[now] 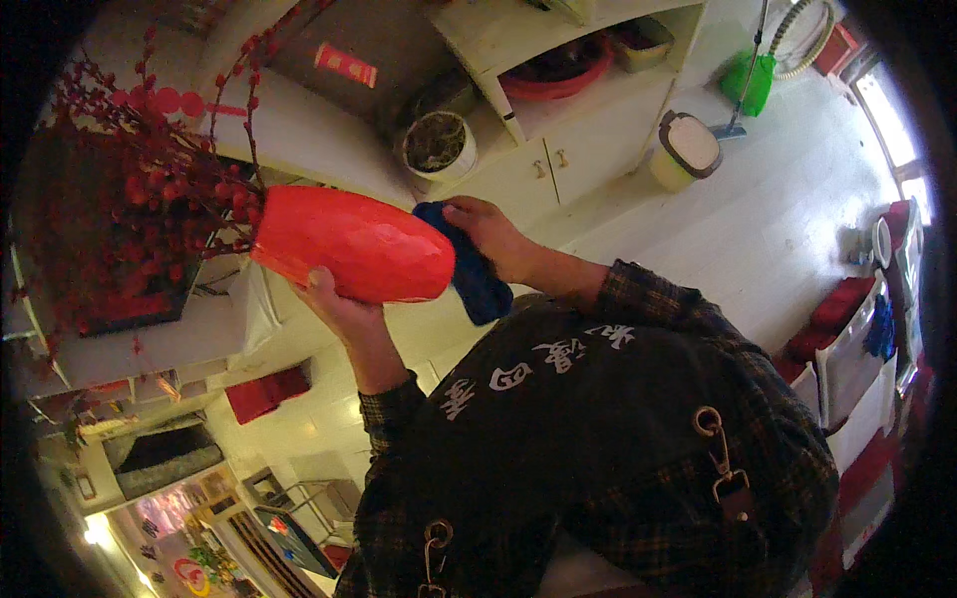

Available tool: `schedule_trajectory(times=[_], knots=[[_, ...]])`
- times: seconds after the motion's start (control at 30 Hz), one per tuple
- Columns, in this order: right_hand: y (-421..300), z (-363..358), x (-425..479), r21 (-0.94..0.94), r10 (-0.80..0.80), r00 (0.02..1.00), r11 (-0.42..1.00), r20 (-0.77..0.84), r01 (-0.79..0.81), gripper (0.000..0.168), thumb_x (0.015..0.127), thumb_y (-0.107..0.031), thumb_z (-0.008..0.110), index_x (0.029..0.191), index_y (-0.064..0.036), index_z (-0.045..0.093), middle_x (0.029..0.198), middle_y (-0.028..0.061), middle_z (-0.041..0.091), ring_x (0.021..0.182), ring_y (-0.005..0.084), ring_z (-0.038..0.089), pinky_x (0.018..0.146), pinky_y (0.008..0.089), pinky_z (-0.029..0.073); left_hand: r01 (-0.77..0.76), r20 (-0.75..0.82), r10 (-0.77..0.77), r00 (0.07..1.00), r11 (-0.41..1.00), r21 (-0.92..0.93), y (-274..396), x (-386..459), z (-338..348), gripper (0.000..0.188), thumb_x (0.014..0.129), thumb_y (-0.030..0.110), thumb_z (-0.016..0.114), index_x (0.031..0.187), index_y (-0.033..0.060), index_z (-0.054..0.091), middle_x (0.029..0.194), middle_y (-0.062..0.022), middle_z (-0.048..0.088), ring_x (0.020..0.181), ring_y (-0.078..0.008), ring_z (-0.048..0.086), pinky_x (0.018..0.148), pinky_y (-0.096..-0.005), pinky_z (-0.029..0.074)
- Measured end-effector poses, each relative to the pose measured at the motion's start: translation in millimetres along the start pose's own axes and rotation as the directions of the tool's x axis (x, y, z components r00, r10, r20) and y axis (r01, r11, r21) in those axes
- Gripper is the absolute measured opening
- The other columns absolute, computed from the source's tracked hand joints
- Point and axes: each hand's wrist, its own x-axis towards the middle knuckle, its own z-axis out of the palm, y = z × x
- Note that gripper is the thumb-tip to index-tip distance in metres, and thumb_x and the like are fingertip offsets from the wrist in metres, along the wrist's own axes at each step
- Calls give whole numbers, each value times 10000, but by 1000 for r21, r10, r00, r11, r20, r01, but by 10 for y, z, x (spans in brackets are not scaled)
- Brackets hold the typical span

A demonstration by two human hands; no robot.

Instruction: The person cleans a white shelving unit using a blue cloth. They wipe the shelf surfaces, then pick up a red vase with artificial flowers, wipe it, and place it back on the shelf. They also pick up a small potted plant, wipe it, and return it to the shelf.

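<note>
A glossy red vase (355,243) lies tilted nearly sideways in the air, its mouth towards the left and its rounded base towards the right. Branches with red berries (179,179) stick out of its mouth. My left hand (344,306) grips the vase from below, the thumb against its near side. In my right hand (490,235) is a bunched dark blue cloth (475,280), right by the base of the vase. The fingers behind the vase and the cloth are partly hidden.
Ahead stand white cabinets (523,172) with a white plant pot (439,146) and a red basin (557,82). A lidded bin (688,149), a broom (736,131) and a green bag (748,82) are farther right. Red and white chairs (845,359) stand at right.
</note>
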Motion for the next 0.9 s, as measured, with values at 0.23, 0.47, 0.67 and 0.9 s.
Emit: schedule_trajectory(times=[0.23,0.47,0.67,0.9], knots=[[-132,128,-54,523,368,900,733,233,-435,636,921,-560,439,1216,-4,535,1099,175,647,928,282,650,845,433,524,-66,94,57,994,993,98,-226,-54,45,869,681,167,624,1441,72,212,1350,-131,393,1233,-305,431,1011,-468,405],[-225,-393,-296,207,468,811,805,352,-555,626,899,-569,483,1131,6,575,973,141,669,766,240,653,711,390,553,-30,84,15,996,983,183,-539,-148,-46,852,659,108,583,1434,91,229,1339,-134,411,1216,-334,448,987,-492,440],[-605,-514,-529,-538,29,984,840,177,72,473,882,-432,610,1068,2,610,938,122,675,796,216,655,713,369,529,56,-29,-55,998,998,4,-320,-261,142,925,637,129,653,1443,62,204,1325,-120,405,1193,-290,458,1003,-428,417],[-1992,134,-496,-842,-671,653,79,351,534,285,873,-214,612,1058,-8,550,909,171,589,785,296,584,670,385,469,-133,185,104,977,980,149,-320,-370,177,988,580,243,784,1391,29,260,1294,-134,434,1181,-270,467,976,-405,427]])
